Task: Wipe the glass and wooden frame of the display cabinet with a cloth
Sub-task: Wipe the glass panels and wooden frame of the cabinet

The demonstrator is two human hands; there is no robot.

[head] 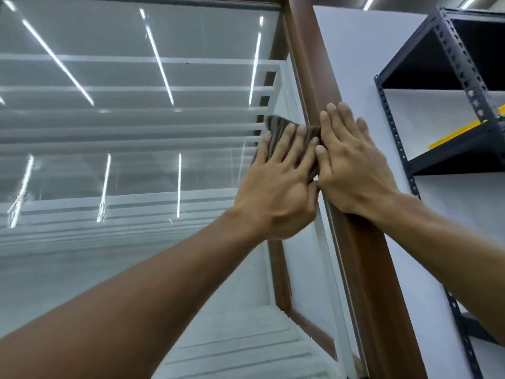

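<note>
The display cabinet's glass pane (131, 132) fills the left of the view and reflects ceiling lights. Its brown wooden frame (314, 67) runs down the right edge of the glass. A dark grey-brown cloth (278, 125) lies flat against the glass beside the frame. My left hand (278, 184) presses on the cloth with straight, spread fingers. My right hand (352, 165) lies flat on the wooden frame just right of the cloth, its fingers straight and its index finger touching the cloth's edge.
A white wall (352, 64) stands behind the frame. A dark metal shelving rack (448, 58) with a yellow object (459, 132) on one shelf stands at the right. White shelves (136, 60) show inside the cabinet.
</note>
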